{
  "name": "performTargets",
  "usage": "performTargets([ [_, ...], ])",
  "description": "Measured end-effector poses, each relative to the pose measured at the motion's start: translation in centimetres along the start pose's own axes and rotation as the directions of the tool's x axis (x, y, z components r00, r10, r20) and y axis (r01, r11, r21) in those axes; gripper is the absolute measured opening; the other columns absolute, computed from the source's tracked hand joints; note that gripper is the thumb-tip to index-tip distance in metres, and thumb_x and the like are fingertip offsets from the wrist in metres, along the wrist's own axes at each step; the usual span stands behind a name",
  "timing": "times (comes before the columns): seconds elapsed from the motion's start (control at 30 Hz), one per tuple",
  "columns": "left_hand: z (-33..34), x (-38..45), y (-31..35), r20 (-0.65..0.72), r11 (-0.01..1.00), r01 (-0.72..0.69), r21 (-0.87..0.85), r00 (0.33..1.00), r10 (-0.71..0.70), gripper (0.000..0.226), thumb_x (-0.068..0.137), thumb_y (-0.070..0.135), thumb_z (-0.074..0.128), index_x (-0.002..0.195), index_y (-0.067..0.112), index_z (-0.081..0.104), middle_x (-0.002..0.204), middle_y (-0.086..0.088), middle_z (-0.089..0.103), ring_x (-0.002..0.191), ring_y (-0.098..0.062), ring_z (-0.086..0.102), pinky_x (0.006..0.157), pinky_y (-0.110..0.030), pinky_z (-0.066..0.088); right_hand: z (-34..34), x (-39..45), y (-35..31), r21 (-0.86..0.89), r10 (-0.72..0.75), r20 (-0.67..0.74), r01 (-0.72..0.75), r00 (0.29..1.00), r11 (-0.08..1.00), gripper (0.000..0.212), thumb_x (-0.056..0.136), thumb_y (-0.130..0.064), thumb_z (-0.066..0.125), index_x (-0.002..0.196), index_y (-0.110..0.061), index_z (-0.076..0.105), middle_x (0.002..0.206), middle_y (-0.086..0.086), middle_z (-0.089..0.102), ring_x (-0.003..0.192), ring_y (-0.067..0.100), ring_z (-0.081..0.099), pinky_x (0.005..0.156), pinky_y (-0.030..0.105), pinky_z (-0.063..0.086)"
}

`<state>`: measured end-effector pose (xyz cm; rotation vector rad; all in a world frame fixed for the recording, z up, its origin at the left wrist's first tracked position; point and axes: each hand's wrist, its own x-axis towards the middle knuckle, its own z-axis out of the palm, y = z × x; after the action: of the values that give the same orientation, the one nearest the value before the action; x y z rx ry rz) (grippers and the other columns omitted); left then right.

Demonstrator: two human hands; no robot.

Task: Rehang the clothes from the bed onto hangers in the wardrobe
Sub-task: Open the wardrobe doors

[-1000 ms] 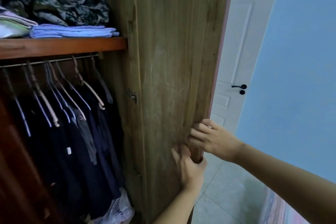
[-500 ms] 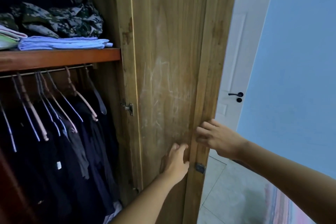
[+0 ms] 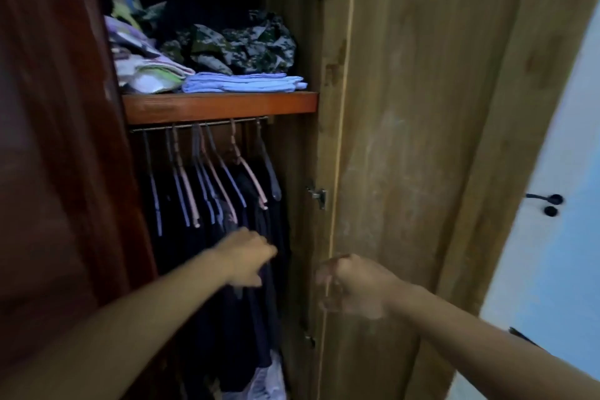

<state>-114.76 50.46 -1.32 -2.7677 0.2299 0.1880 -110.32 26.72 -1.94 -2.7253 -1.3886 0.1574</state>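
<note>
Hangers (image 3: 207, 172) on the wardrobe rail (image 3: 198, 125), dark clothes on them — no bed garment in view. Both hands are off the door (image 3: 422, 140) now: left hand (image 3: 248, 258) reaching in, right hand (image 3: 352, 286) blurred, fingers curled, apparently empty. Likely fetching a hanger.

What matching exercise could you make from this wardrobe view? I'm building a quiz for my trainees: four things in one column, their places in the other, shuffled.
Things
1. folded light blue cloth stack
2. crumpled camouflage garment
3. dark clothes on pink and blue hangers
4. small metal door hinge

Places
A. hanging from the metal rail under the shelf
B. on the wardrobe's right inner edge, beside the open wooden door
C. at the front of the red-brown shelf
D. on the shelf, behind the blue stack

Pairs: 1-C, 2-D, 3-A, 4-B
</note>
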Motion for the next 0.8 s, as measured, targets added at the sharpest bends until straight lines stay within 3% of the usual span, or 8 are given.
performTargets([
  [0.13, -1.7, -5.9, -7.9, 0.089, 0.953, 0.181, 0.241, 0.974, -0.208, 0.063, 0.082, 0.056, 0.064, 0.129, 0.016, 0.053, 0.123, -0.009, 0.061, 0.114, -0.028, 0.055, 0.098, -0.039, 0.041, 3.0, 7.6, -4.2, 0.320, -0.071, 0.049, 0.051, 0.996, 0.946, 0.045, 0.083, -0.041, 0.076, 0.121, -0.023, 0.063, 0.112, -0.008, 0.063, 0.099, 0.011, 0.060, 0.088, 0.028, 0.051],
  [0.33, -4.2, -10.3, -12.5, 0.154, 0.796, 0.177, 0.579, 0.935, -0.320, 0.091, 0.073, 0.065, 0.070, 0.144, 0.014, 0.043, 0.134, -0.009, 0.057, 0.126, -0.029, 0.047, 0.115, -0.041, 0.022, 5.5, 16.5, -12.5, 0.729, -0.125, 0.079, 0.028, 0.989, 0.684, 0.058, 0.080, -0.035, 0.082, 0.128, -0.017, 0.057, 0.118, -0.001, 0.059, 0.109, 0.016, 0.059, 0.095, 0.027, 0.049],
  [0.43, -5.0, -10.4, -13.2, 0.181, 0.673, 0.156, 0.723, 0.898, -0.402, 0.100, 0.070, 0.060, 0.076, 0.149, 0.014, 0.035, 0.146, -0.012, 0.046, 0.139, -0.033, 0.034, 0.119, -0.049, 0.011, 6.0, 19.4, -16.6, 0.812, -0.129, 0.074, 0.016, 0.989, 0.583, 0.079, 0.077, -0.035, 0.085, 0.142, -0.019, 0.043, 0.133, 0.000, 0.052, 0.118, 0.017, 0.054, 0.098, 0.028, 0.047],
  [0.53, -6.0, -10.0, -13.4, 0.190, 0.609, 0.155, 0.778, 0.865, -0.464, 0.095, 0.073, 0.054, 0.076, 0.150, 0.017, 0.036, 0.155, -0.012, 0.035, 0.145, -0.036, 0.022, 0.120, -0.053, 0.008, 6.3, 21.0, -19.8, 0.865, -0.157, 0.075, 0.014, 0.985, 0.502, 0.089, 0.075, -0.032, 0.087, 0.147, -0.019, 0.036, 0.140, -0.003, 0.048, 0.126, 0.018, 0.050, 0.096, 0.028, 0.044],
  [0.63, -7.0, -9.9, -13.3, 0.205, 0.606, 0.128, 0.785, 0.869, -0.450, 0.087, 0.060, 0.059, 0.083, 0.133, 0.023, 0.052, 0.137, 0.000, 0.056, 0.127, -0.026, 0.049, 0.112, -0.045, 0.021, 7.4, 22.3, -21.7, 0.888, -0.151, 0.035, 0.038, 0.988, 0.458, 0.087, 0.073, -0.035, 0.087, 0.144, -0.020, 0.039, 0.135, -0.004, 0.055, 0.126, 0.017, 0.053, 0.102, 0.031, 0.046],
  [0.7, -7.5, -10.1, -13.1, 0.219, 0.617, 0.114, 0.779, 0.872, -0.437, 0.083, 0.058, 0.062, 0.082, 0.127, 0.023, 0.054, 0.128, 0.002, 0.061, 0.118, -0.023, 0.057, 0.107, -0.042, 0.026, 8.0, 23.0, -21.8, 0.880, -0.132, -0.005, 0.067, 0.991, 0.471, 0.072, 0.077, -0.035, 0.084, 0.138, -0.020, 0.048, 0.130, -0.001, 0.061, 0.121, 0.019, 0.059, 0.100, 0.034, 0.050],
  [0.8, -7.8, -10.4, -12.6, 0.216, 0.614, 0.128, 0.779, 0.865, -0.453, 0.079, 0.058, 0.064, 0.081, 0.122, 0.023, 0.057, 0.123, 0.002, 0.064, 0.115, -0.022, 0.059, 0.105, -0.041, 0.027, 8.8, 23.2, -21.1, 0.872, -0.192, -0.048, 0.135, 0.980, 0.471, 0.048, 0.085, -0.029, 0.078, 0.128, -0.018, 0.059, 0.123, -0.001, 0.067, 0.110, 0.015, 0.063, 0.089, 0.025, 0.048],
])
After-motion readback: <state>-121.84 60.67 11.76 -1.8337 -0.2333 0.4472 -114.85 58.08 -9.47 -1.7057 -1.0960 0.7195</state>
